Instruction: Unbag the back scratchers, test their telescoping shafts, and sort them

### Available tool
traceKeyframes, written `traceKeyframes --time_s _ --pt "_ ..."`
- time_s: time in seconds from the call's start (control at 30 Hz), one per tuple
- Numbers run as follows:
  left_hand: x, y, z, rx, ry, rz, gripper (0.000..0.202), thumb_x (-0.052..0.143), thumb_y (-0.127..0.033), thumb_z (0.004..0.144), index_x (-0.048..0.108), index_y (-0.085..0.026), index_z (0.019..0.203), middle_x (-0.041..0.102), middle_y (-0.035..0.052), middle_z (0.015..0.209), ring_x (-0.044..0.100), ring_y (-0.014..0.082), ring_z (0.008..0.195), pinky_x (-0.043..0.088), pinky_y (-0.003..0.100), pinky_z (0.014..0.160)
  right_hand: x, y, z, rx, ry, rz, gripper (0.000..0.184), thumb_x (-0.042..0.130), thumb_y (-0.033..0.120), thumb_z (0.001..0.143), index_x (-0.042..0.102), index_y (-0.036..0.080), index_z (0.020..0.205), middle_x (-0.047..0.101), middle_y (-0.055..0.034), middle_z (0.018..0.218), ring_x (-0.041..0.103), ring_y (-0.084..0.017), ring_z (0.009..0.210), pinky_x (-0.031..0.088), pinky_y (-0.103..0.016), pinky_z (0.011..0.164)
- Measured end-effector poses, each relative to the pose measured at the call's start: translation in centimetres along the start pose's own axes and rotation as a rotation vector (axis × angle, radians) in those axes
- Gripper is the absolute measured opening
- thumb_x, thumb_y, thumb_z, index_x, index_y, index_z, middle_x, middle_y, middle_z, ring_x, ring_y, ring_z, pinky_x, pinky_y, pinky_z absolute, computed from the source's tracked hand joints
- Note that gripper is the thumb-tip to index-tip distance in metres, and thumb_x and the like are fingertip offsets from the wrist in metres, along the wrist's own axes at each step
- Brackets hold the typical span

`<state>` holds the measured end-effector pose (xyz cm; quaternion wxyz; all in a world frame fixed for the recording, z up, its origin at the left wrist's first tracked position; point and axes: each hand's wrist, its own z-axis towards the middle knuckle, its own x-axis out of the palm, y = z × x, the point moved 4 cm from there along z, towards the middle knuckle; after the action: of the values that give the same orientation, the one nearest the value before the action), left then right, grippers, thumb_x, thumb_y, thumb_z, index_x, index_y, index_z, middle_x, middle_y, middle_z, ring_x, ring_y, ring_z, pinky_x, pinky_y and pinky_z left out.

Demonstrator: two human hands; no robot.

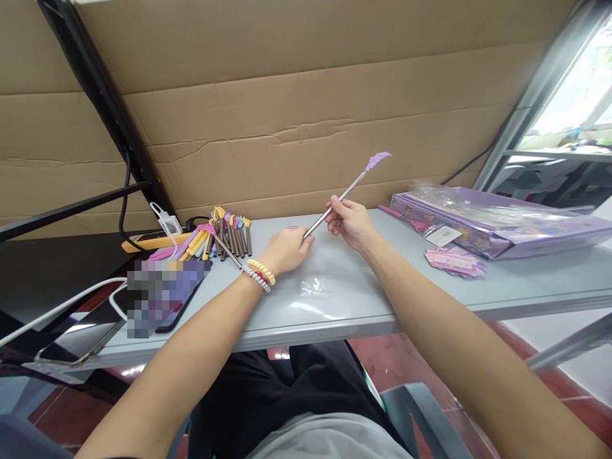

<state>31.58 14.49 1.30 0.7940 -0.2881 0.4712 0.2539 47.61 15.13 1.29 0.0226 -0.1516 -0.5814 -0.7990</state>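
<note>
A telescopic back scratcher (354,183) with a silver rod and a purple claw-shaped head slants up to the right above the table. My left hand (287,248) is closed round its lower end, which the fingers hide. Higher on the rod, my right hand (349,220) pinches it between thumb and fingers. To the left lies a pile of back scratchers (232,236) with yellow, pink, blue and purple heads and brownish rods. A small clear plastic wrapper (315,287) rests on the tabletop below my hands.
On the right stands a purple box (507,223) with clear plastic bags on top. Pink printed cards (454,262) and a pink back scratcher (418,225) lie beside it. Phones (81,331) with white cables are at the left edge. Cardboard (310,102) walls the back.
</note>
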Motion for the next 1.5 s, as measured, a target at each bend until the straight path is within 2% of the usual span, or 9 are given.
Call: traceKeyframes --time_s 0.13,0.37,0.43,0.6,0.73,0.9,1.03,1.33,1.5 --pt "-0.1 1.7 0.2 -0.107 -0.022 0.089 0.032 0.033 -0.036 0.092 0.059 -0.019 0.099 0.067 0.0089 0.081 0.061 0.0243 0.074 0.037 0.03 0.062 -1.4 0.6 0.5 0.031 -0.138 0.106 0.033 0.066 0.048 0.074 0.055 0.018 0.074 0.056 0.0013 0.057 0.051 -0.008 0.04 0.036 -0.02 0.033" --pt "-1.0 4.3 0.0 -0.102 0.006 0.112 0.054 0.03 -0.056 0.089 0.068 -0.019 0.079 0.065 0.0058 0.068 0.057 0.0187 0.067 0.031 0.028 0.057 -7.8 1.3 1.5 -0.038 -0.708 0.18 0.017 0.048 0.041 0.083 0.046 0.024 0.083 0.053 0.0058 0.063 0.05 -0.008 0.041 0.037 -0.019 0.034" --pt "-0.9 4.5 0.0 -0.081 0.02 0.123 0.056 0.03 -0.057 0.088 0.069 -0.019 0.077 0.064 0.0054 0.065 0.056 0.0182 0.064 0.03 0.028 0.055 -8.5 1.3 1.4 -0.04 -0.772 0.146 0.012 0.05 0.035 0.081 0.047 0.023 0.083 0.054 0.0058 0.064 0.05 -0.007 0.041 0.037 -0.019 0.034" --pt "-0.9 4.7 0.1 -0.066 0.049 0.173 0.057 0.029 -0.056 0.089 0.07 -0.018 0.078 0.065 0.0074 0.066 0.058 0.0189 0.065 0.031 0.029 0.056 -7.7 1.2 1.7 -0.017 -0.675 -0.226 0.009 0.06 0.019 0.068 0.053 0.018 0.063 0.053 0.0029 0.054 0.049 -0.008 0.042 0.032 -0.017 0.03" --pt "-1.5 4.1 0.0 -0.091 0.059 0.251 0.056 0.028 -0.054 0.09 0.07 -0.018 0.078 0.068 0.011 0.074 0.061 0.0229 0.074 0.035 0.029 0.06 -6.5 0.8 1.6 -0.036 -0.686 -0.252 0.008 0.058 0.016 0.066 0.052 0.017 0.06 0.046 0.0045 0.046 0.046 -0.008 0.037 0.031 -0.018 0.029" --pt "-1.5 1.6 0.0 -0.087 0.051 0.253 0.054 0.025 -0.048 0.092 0.07 -0.019 0.087 0.069 0.0114 0.078 0.063 0.0248 0.077 0.038 0.03 0.062 -1.7 -0.6 0.7 -0.064 -0.315 -0.27 0.006 0.06 0.019 0.065 0.055 0.016 0.065 0.048 0.0042 0.051 0.046 -0.007 0.036 0.033 -0.018 0.031" --pt "-1.7 1.7 -0.1 -0.145 0.039 0.254 0.053 0.027 -0.05 0.091 0.07 -0.019 0.088 0.069 0.0121 0.079 0.063 0.0258 0.077 0.038 0.03 0.061 0.9 -1.6 0.0 -0.05 -0.081 -0.306 0.011 0.061 0.023 0.064 0.058 0.016 0.072 0.056 0.0015 0.064 0.049 -0.007 0.039 0.034 -0.019 0.031" --pt "0.0 1.7 -0.3 0.061 0.221 0.107 0.034 0.038 -0.032 0.088 0.066 -0.019 0.075 0.069 0.0065 0.078 0.061 0.0193 0.072 0.039 0.027 0.061 0.2 -1.0 0.4 -0.133 -0.069 -0.417 0.017 0.061 0.024 0.065 0.057 0.015 0.079 0.057 -0.0011 0.069 0.05 -0.008 0.045 0.033 -0.02 0.033" --pt "-1.3 3.1 0.1 -0.105 0.025 0.134 0.035 0.037 -0.033 0.088 0.068 -0.019 0.083 0.07 0.0085 0.084 0.063 0.0218 0.081 0.043 0.029 0.071 -1.6 -0.8 1.0 -0.178 -0.209 -0.525 0.043 0.059 0.037 0.069 0.053 0.02 0.108 0.054 -0.009 0.119 0.059 -0.012 0.067 0.042 -0.023 0.044"
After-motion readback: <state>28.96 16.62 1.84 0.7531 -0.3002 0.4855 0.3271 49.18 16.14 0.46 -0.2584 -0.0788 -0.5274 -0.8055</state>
